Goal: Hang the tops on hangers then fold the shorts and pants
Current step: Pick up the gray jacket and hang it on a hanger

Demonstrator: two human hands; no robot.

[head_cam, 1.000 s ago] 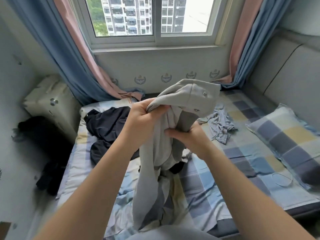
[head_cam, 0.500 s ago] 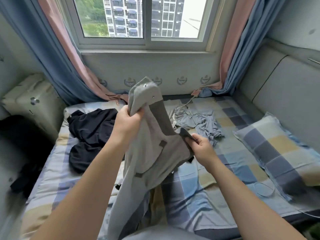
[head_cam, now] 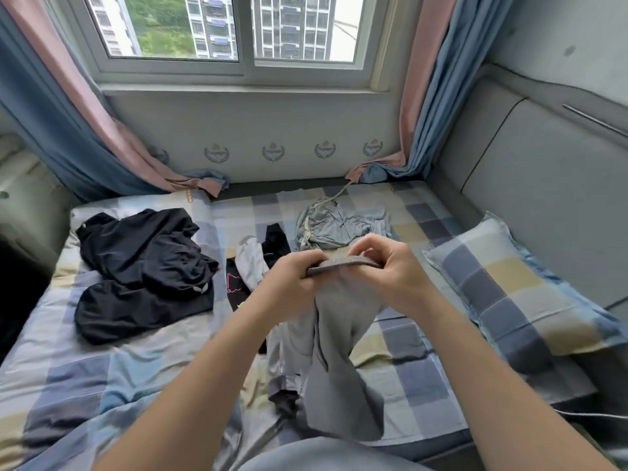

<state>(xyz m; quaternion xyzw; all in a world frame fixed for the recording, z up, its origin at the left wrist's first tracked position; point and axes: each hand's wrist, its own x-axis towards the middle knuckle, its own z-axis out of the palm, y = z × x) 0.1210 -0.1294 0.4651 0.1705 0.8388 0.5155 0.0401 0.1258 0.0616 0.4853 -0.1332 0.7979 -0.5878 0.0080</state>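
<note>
Grey pants point(head_cam: 334, 338) hang from both my hands over the checked bed point(head_cam: 102, 375). My left hand point(head_cam: 294, 283) grips the waistband at its left end. My right hand point(head_cam: 390, 270) pinches the same waistband at its right end, fingers curled over it. The legs trail down onto the sheet in front of me. A heap of black clothing point(head_cam: 142, 266) lies on the left of the bed. A crumpled grey-blue garment with a drawstring point(head_cam: 336, 226) lies behind my hands. A white piece point(head_cam: 251, 263) and a black piece with pink print point(head_cam: 236, 287) lie between the heaps.
A checked pillow point(head_cam: 509, 287) lies at the right against the grey padded headboard point(head_cam: 543, 185). Blue and pink curtains point(head_cam: 85, 130) hang at both sides of the window point(head_cam: 238, 32). A pale suitcase point(head_cam: 23, 198) stands left of the bed.
The grey pants came down from chest height to low over the bed. Both hands moved onto the waistband, now held level between them. The view tilted down and right.
</note>
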